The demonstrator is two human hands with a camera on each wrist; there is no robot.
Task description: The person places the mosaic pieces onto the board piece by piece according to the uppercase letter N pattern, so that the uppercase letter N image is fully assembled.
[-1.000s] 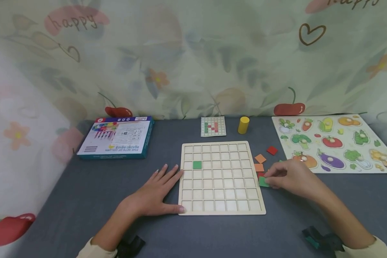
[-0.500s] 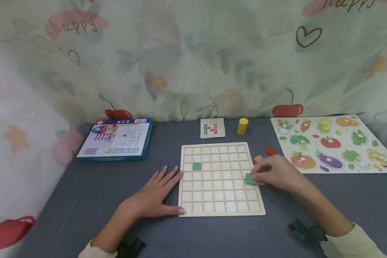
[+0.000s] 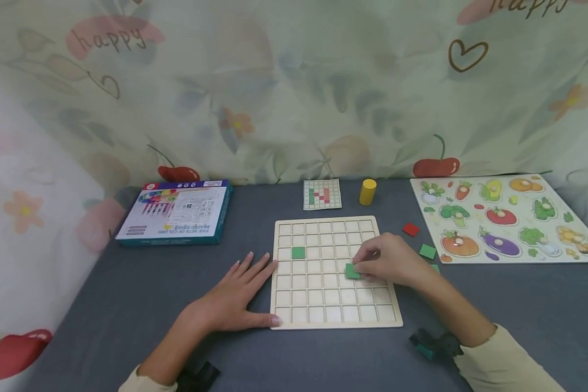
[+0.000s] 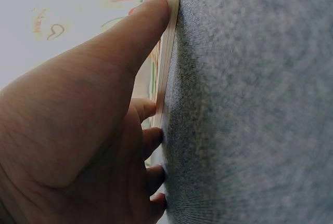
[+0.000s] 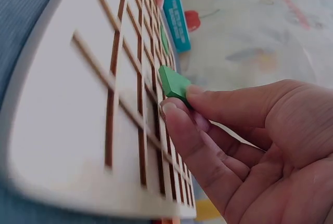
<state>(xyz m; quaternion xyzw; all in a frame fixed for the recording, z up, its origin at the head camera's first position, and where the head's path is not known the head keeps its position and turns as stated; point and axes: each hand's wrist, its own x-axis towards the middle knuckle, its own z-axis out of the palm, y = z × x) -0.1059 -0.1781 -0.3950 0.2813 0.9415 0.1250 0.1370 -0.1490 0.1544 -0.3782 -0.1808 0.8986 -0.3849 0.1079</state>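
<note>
The green tile (image 3: 352, 271) is pinched at its edge between the thumb and fingertips of the right hand (image 3: 391, 260), over the right half of the wooden grid board (image 3: 332, 314), around its middle rows; whether it touches the board's surface I cannot tell. In the right wrist view it is tilted, one corner leading away from the fingers.

A second green tile (image 3: 298, 252) sits in a cell of the board, third row from the far edge, second column from the left. The left hand (image 3: 232, 296) has its fingers spread and holds nothing, its thumb on the board's near left corner and a fingertip at the left edge.

The right hand and forearm block the view of several right-hand cells and part of the board's right edge. Just past them lie a red tile (image 3: 411, 229), a loose green tile (image 3: 427, 251) and another green piece (image 3: 435, 268), partly covered by the forearm.

Beyond the board, a small pattern card (image 3: 322, 194) lies near a standing yellow cylinder (image 3: 367, 191). A vegetable puzzle board (image 3: 477, 220) lies to the right, a flat box (image 3: 176, 212) to the left, all on dark grey cloth (image 3: 127, 294) before a printed curtain (image 3: 279, 81).
</note>
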